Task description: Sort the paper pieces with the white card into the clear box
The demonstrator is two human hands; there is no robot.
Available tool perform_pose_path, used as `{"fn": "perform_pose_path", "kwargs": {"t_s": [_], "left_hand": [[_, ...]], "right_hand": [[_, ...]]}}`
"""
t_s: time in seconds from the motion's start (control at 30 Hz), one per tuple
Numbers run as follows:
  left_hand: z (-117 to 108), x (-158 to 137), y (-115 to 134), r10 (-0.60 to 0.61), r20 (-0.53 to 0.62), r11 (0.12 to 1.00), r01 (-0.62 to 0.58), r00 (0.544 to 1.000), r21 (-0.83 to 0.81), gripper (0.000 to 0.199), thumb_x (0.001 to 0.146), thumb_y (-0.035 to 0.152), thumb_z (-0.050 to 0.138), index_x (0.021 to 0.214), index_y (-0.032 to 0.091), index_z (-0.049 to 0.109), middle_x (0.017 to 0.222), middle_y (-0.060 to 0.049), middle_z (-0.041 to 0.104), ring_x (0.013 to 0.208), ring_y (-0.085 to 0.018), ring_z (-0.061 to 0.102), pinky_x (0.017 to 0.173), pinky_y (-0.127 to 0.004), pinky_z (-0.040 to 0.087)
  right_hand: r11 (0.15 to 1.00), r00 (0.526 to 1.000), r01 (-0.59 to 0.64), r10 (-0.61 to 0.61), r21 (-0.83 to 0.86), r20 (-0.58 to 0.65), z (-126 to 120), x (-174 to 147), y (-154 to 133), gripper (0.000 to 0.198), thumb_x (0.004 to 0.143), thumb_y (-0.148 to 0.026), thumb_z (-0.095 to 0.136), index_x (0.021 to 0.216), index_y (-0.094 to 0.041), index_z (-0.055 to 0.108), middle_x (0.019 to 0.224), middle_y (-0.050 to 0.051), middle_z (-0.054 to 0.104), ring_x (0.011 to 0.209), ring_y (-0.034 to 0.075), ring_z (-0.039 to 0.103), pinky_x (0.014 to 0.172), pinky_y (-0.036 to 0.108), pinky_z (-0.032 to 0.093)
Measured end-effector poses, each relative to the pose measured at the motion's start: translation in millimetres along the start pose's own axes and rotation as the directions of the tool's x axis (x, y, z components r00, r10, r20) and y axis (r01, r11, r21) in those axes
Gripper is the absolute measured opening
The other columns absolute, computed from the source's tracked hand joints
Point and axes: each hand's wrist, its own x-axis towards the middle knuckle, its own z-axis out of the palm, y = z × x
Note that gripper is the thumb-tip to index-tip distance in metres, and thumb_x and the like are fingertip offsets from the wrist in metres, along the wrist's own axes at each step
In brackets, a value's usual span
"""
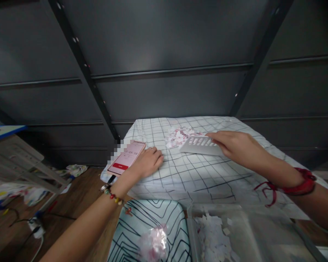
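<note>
My right hand [231, 143] grips the upper edge of a white plastic tray [199, 148] with rows of slots. The tray stands tilted on its long side on a white cloth with dark grid lines [164, 178]. Just behind and left of it lies a loose pile of small white and pink paper scraps [177, 136]. My left hand [150, 160] rests palm down on the cloth, fingers loosely laid out and holding nothing. Right beside that hand, a phone [128, 156] shows a running timer and a red button.
In front of the cloth-covered surface is a clear plastic bin [243, 218] with torn white paper [213, 236]. Left of it, a shiny clear plastic bag [154, 242] lies on a patterned light-blue cushion [128, 233]. Dark panels [166, 94] rise behind. A power strip [36, 227] sits on the floor.
</note>
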Motion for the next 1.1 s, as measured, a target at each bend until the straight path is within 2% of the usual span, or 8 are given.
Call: {"fn": "perform_pose_path", "kwargs": {"t_s": [0.23, 0.37, 0.5, 0.6, 0.73, 0.93, 1.1], "left_hand": [[1.4, 16.1, 5.2, -0.080, -0.007, 0.997, 0.080, 0.997, -0.003, 0.032, 0.093, 0.028, 0.028, 0.096, 0.014, 0.057, 0.093, -0.011, 0.056, 0.091, -0.026, 0.054, 0.084, -0.042, 0.042], [5.3, 21.0, 5.0, -0.110, -0.022, 0.994, 0.110, 0.994, -0.018, 0.030, 0.092, 0.029, 0.035, 0.107, 0.012, 0.054, 0.106, -0.014, 0.054, 0.096, -0.026, 0.054, 0.086, -0.040, 0.043], [14.1, 30.0, 1.3, -0.109, -0.026, 0.993, 0.108, 0.994, -0.047, 0.043, 0.092, 0.038, 0.038, 0.122, 0.009, 0.045, 0.126, -0.018, 0.046, 0.113, -0.028, 0.048, 0.096, -0.039, 0.038], [21.1, 35.8, 0.0, -0.134, -0.023, 0.987, 0.131, 0.991, -0.090, 0.055, 0.091, 0.044, 0.038, 0.131, 0.005, 0.036, 0.136, -0.022, 0.037, 0.124, -0.031, 0.039, 0.102, -0.041, 0.032], [27.1, 37.7, 1.6, -0.181, -0.009, 0.973, 0.178, 0.983, -0.149, 0.059, 0.090, 0.047, 0.039, 0.134, 0.007, 0.032, 0.140, -0.023, 0.034, 0.130, -0.034, 0.031, 0.104, -0.048, 0.027], [29.9, 35.9, 3.2, -0.191, -0.035, 0.973, 0.184, 0.981, -0.137, 0.058, 0.089, 0.045, 0.039, 0.134, 0.008, 0.033, 0.140, -0.021, 0.037, 0.131, -0.033, 0.030, 0.104, -0.048, 0.027], [29.0, 36.0, 4.1, -0.183, -0.039, 0.975, 0.177, 0.982, -0.133, 0.057, 0.089, 0.044, 0.040, 0.133, 0.009, 0.035, 0.139, -0.020, 0.038, 0.130, -0.032, 0.031, 0.104, -0.047, 0.027]], "right_hand": [[1.000, 0.999, -0.021, 0.020, -0.009, -0.044, 7.6, -5.3, 12.5, 0.035, 0.084, -0.015, 0.037, 0.110, -0.018, 0.061, 0.096, 0.007, 0.069, 0.083, 0.020, 0.065, 0.071, 0.032, 0.051], [0.997, 0.995, -0.072, 0.070, -0.031, -0.066, 13.3, -0.6, 24.7, 0.033, 0.083, -0.014, 0.039, 0.107, -0.017, 0.062, 0.096, 0.008, 0.069, 0.085, 0.020, 0.065, 0.074, 0.033, 0.051], [0.995, 0.994, -0.087, 0.083, -0.043, -0.077, 19.5, 7.5, 31.3, 0.034, 0.082, -0.011, 0.038, 0.106, -0.014, 0.063, 0.097, 0.009, 0.069, 0.085, 0.020, 0.065, 0.073, 0.032, 0.051], [0.996, 0.996, -0.069, 0.065, -0.056, -0.067, 23.3, 12.3, 29.9, 0.035, 0.081, -0.008, 0.038, 0.104, -0.015, 0.063, 0.092, 0.008, 0.069, 0.080, 0.018, 0.064, 0.070, 0.030, 0.050], [0.999, 0.998, -0.002, -0.001, -0.046, -0.058, 26.8, 16.3, 25.0, 0.039, 0.077, -0.003, 0.038, 0.104, -0.014, 0.063, 0.090, 0.008, 0.069, 0.080, 0.017, 0.063, 0.072, 0.029, 0.049], [0.997, 0.999, 0.051, -0.050, -0.055, 0.019, 21.7, 20.1, 19.9, 0.047, 0.070, 0.002, 0.037, 0.106, -0.016, 0.063, 0.086, 0.006, 0.068, 0.078, 0.017, 0.062, 0.072, 0.029, 0.047], [0.996, 0.998, 0.062, -0.062, -0.068, -0.006, 16.5, 21.3, 14.9, 0.047, 0.070, 0.002, 0.037, 0.107, -0.016, 0.062, 0.088, 0.007, 0.068, 0.079, 0.017, 0.062, 0.073, 0.030, 0.046]]}}
